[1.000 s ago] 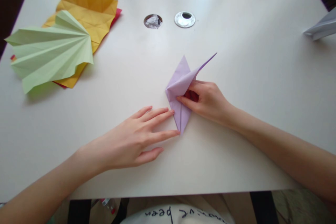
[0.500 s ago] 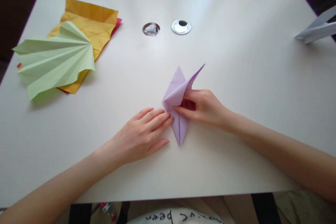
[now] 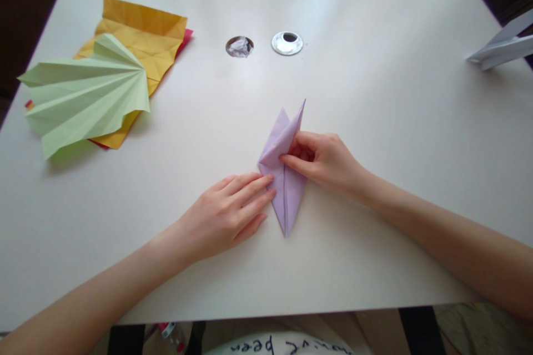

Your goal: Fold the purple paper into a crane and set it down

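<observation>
A folded sheet of purple origami paper (image 3: 287, 194) lies on the white table in front of me, its long lower point towards me and a seam down its middle. My right hand (image 3: 322, 158) pinches the raised upper flap between thumb and fingers, from the right side; part of the fingers is hidden behind the flap. Flat on the table at the left, my left hand (image 3: 233, 208) has its fingers stretched out, the fingertips resting on the paper's left edge. Behind the raised flap, a second upper point stands up to the left.
Creased yellow paper (image 3: 166, 33) and a pleated light green sheet (image 3: 91, 94) lie at the far left, with red paper (image 3: 185, 41) beneath. Two round table holes, one stuffed with crumpled material (image 3: 240, 47), one with a metal rim (image 3: 287, 51), sit ahead. Folded white paper (image 3: 499, 50) is far right.
The raised flap has swung left, towards the paper's middle, with my right hand moving slightly up and left. My left hand stays on the left edge, its thumb drawn a little closer.
</observation>
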Motion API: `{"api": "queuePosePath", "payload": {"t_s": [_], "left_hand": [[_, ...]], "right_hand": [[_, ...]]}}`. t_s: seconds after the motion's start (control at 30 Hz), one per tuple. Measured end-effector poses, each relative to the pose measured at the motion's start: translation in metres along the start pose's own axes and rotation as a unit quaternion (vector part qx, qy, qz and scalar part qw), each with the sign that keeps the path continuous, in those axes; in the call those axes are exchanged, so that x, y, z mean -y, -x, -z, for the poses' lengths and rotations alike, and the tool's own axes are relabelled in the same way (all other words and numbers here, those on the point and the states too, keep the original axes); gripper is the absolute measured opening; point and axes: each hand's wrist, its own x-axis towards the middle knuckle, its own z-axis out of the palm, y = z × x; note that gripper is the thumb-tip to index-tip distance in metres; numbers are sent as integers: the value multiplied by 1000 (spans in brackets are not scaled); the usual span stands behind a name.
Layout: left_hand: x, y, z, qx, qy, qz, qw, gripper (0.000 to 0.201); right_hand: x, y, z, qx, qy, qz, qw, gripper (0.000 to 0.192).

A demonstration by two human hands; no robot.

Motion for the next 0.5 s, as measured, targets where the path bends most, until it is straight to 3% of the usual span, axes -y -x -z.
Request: {"api": "queuePosePath", "payload": {"t_s": [0.5], "left_hand": [[-1, -1, -2, -12, -14, 0, 1000, 33]], "right_hand": [[5, -2, -1, -12, 16, -37, 999, 12]]}}
